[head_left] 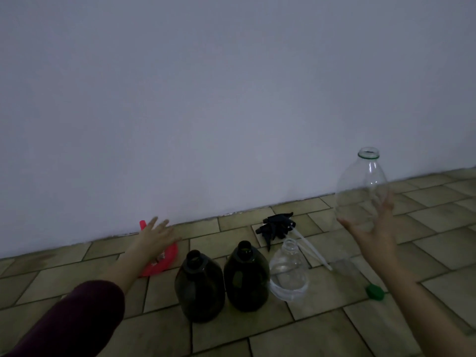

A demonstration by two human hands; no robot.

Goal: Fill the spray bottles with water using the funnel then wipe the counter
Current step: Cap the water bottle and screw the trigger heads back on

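Over tiled floor [322, 331] by white wall [206, 99]: R hand [373, 228] raised, fingers [386, 202] curled round base of clear empty bottle [362, 186], upright, uncapped. L hand [154, 238] stretched fwd, fingers spread, holding nothing, hovering over red funnel [162, 261], partly hiding it; contact unclear. Two dark bottles [221, 279] upright side by side, open necks, w/ clear spray bottle [288, 271] just beside on the right. Black spray heads [275, 228] w/ white tubes lie behind. Green cap [374, 291] on floor near R forearm.

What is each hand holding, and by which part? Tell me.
The right hand holds the clear bottle upright by its lower body. The left hand holds nothing, fingers spread over the red funnel.
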